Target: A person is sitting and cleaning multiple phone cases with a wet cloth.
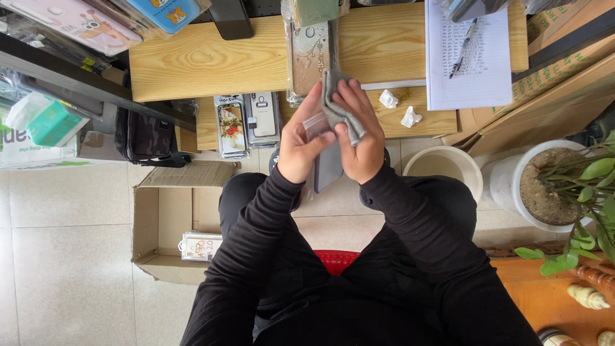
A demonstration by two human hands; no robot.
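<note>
Grey microfibre cloth (338, 106) sits between both hands, above the person's lap, just in front of the near edge of the wooden desk (211, 61). Right hand (360, 131) fingers curled tight over the cloth, pressing it down onto the dark phone (328, 168). Left hand (301, 141) grips the phone from its side: thumb across the front, touching the cloth edge, fingers wrapped behind. Phone's top end is hidden under the cloth, lower end sticks out below the hands. Pale strip at the left thumb, can't tell what it is.

Relative to the desk:
- On it, straight behind the hands: clear phone case with heart pattern (309, 61).
- Lower shelf, left of the hands: two packaged phone cases (248, 123), side by side.
- Lower shelf, right of the hands: two crumpled paper bits (400, 107).
- Right end: lined notepad (467, 57) with pen (462, 48) lying on it.
- On the floor to the left: open cardboard box (163, 221) with a packaged case inside.
- On the floor to the right: cream bucket (445, 168), then white potted plant (551, 186) beside it.
- Far left: teal tissue box (48, 122).
</note>
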